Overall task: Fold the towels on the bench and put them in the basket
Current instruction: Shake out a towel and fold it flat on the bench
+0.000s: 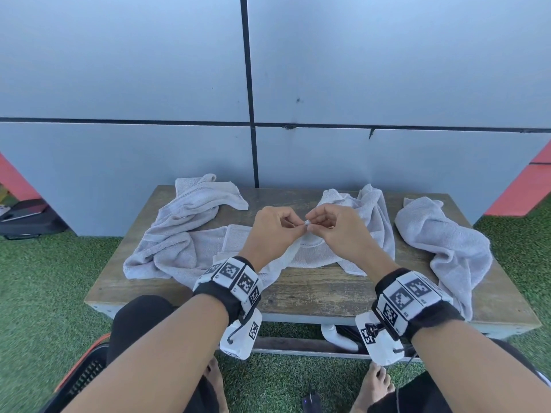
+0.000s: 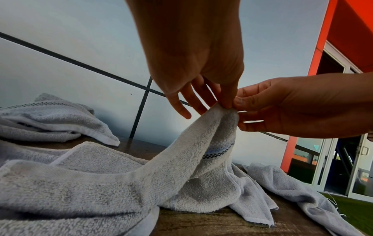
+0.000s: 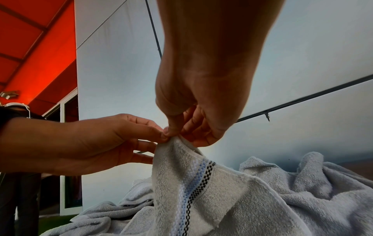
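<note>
Several pale grey towels lie crumpled on the wooden bench (image 1: pixel 313 290). Both hands meet above the bench's middle and pinch the same lifted corner of the middle towel (image 1: pixel 304 251) (image 2: pixel 181 151) (image 3: pixel 191 183), which has a blue and black checked stripe. My left hand (image 1: pixel 277 231) (image 2: pixel 201 89) (image 3: pixel 101 140) pinches it between thumb and forefinger, other fingers spread. My right hand (image 1: pixel 334 231) (image 2: pixel 282 105) (image 3: pixel 193 124) pinches right beside it. The rest of that towel trails down onto the bench. A black basket with an orange rim (image 1: pixel 80 380) shows at the lower left, partly hidden by my left arm.
A crumpled towel (image 1: pixel 185 231) lies at the bench's left, another (image 1: pixel 447 251) drapes over the right end. A grey panelled wall (image 1: pixel 268 84) stands right behind the bench. Green turf (image 1: pixel 44 278) surrounds it. A black bag (image 1: pixel 26 219) lies at the far left. My bare feet are below.
</note>
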A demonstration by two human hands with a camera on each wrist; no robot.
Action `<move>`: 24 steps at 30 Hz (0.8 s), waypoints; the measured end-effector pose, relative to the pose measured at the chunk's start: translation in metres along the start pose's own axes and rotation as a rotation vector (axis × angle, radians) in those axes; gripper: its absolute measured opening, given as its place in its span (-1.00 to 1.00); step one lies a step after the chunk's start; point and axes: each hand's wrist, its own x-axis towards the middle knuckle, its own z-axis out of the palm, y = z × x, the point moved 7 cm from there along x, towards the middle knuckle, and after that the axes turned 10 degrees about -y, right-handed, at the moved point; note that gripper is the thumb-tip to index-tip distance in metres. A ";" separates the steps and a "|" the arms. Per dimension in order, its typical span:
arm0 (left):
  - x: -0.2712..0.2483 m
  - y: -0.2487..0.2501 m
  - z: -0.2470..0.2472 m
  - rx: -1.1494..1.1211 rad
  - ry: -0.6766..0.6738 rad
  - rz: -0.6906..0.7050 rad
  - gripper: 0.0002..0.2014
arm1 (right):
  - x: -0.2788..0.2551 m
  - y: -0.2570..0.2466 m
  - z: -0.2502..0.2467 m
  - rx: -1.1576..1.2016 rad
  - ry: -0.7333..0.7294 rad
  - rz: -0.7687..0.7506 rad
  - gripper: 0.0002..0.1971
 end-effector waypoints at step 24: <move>-0.017 -0.025 -0.047 0.244 -0.145 -0.128 -0.50 | -0.001 -0.033 -0.097 0.097 0.364 -0.125 -0.79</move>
